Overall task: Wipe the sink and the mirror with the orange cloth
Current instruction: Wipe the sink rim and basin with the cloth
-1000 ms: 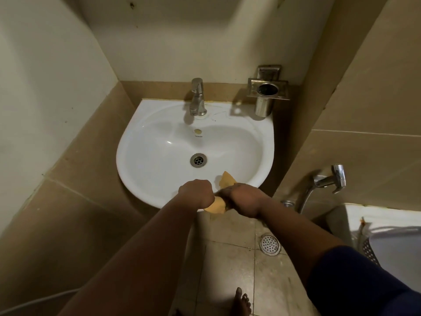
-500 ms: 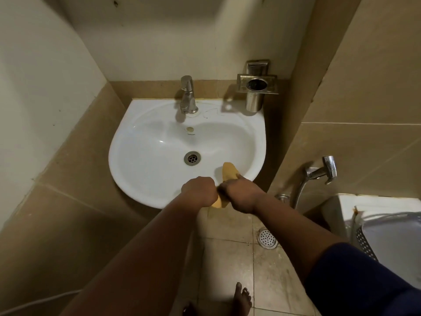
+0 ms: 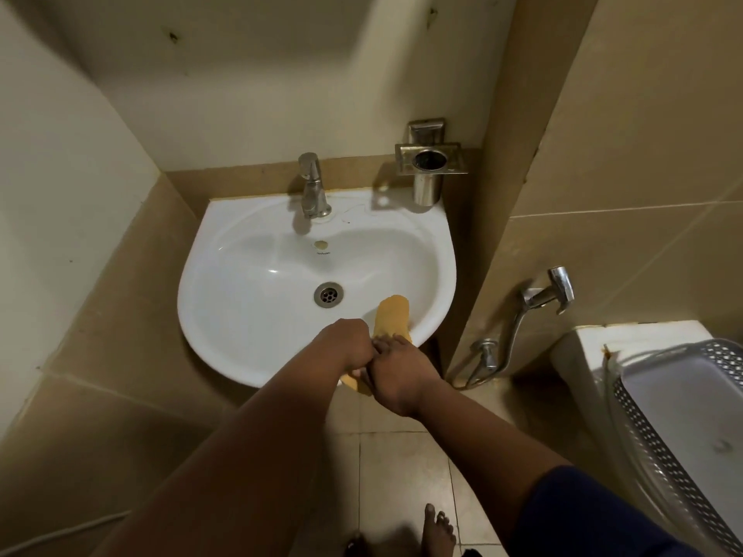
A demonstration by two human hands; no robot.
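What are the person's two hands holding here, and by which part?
Both the left hand and right hand grip the orange cloth around its middle; both ends stick out.

Head view — steeply down, close over sink [image 3: 209,355]

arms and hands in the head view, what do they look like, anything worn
Both forearms are bare. The right arm wears a dark navy sleeve ending above the elbow. No sleeve shows on the left arm. The left hand and right hand show no gloves or watch.
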